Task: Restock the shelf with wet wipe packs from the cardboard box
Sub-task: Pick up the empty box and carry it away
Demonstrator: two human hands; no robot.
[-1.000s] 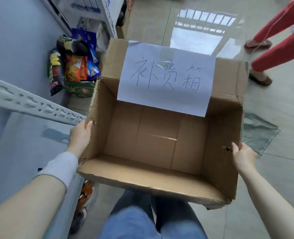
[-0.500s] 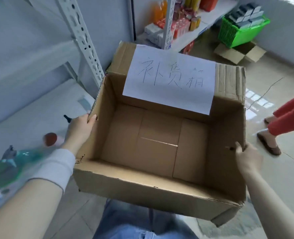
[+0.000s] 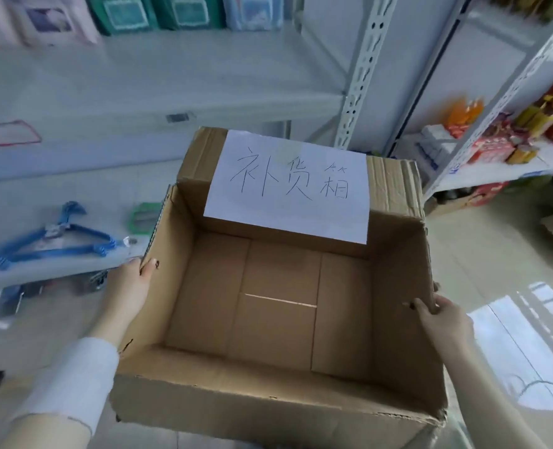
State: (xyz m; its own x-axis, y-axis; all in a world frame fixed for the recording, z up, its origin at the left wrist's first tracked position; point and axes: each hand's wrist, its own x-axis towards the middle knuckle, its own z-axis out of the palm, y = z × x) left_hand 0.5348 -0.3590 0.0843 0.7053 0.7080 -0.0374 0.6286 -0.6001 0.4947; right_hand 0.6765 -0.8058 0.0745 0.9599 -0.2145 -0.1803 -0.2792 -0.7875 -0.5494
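An open cardboard box [image 3: 278,400] fills the middle of the view, with nothing inside it. A white sheet with handwritten characters [image 3: 288,186] is stuck on its far flap. My left hand [image 3: 129,286] grips the box's left wall, thumb over the rim. My right hand [image 3: 440,319] grips the right wall the same way. The box is held up in front of a grey metal shelf [image 3: 158,105]. Blurred packs [image 3: 158,11] in teal, blue and pale covers stand along the upper shelf at the top left; what they are is not clear.
Blue clothes hangers [image 3: 54,238] and a green item [image 3: 144,218] lie on the lower shelf board at left. A perforated upright post [image 3: 362,76] stands behind the box. A second shelf at right holds red boxes and bottles [image 3: 502,134]. Tiled floor [image 3: 512,335] lies to the right.
The view has swung up and left along the shelving while both hands keep carrying the box. The upper shelf with packs and the hangers have come into view; the person in red is out of sight.
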